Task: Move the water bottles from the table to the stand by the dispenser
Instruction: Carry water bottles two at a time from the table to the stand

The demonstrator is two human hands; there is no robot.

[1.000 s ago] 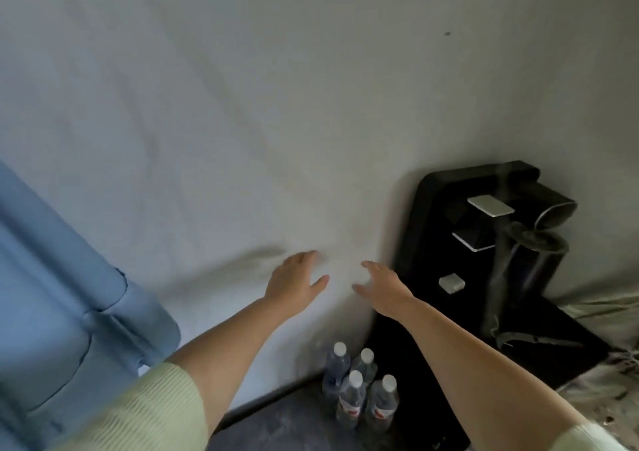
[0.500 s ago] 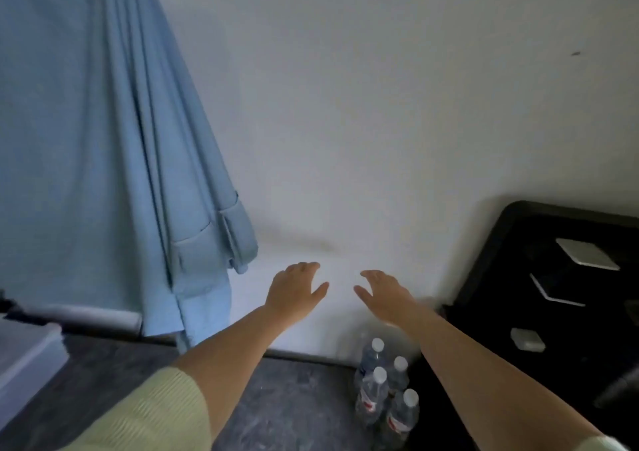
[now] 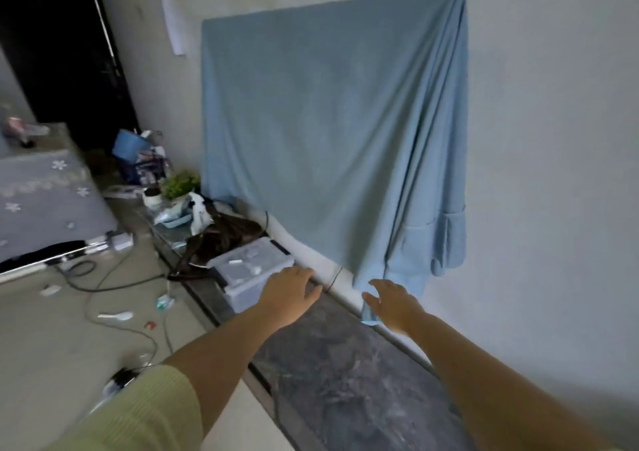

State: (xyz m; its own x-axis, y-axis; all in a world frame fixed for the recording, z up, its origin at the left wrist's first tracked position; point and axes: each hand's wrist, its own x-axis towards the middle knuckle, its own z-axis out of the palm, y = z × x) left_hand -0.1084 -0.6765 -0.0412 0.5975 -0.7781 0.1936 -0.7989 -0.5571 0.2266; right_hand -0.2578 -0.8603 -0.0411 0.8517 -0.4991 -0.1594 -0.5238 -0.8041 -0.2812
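Left hand, right hand: both spread wide, empty | view has swung left from bottles and dispenser to blue cloth | likely heading back for more.

The table covered with a grey-blue cloth printed with white flowers occupies the left edge of the view, well apart from the wall. Its near edge shows a bright metal rim below the cloth. On the far corner of the tabletop lies a blurred pinkish and clear object; whether it is a water bottle cannot be determined.
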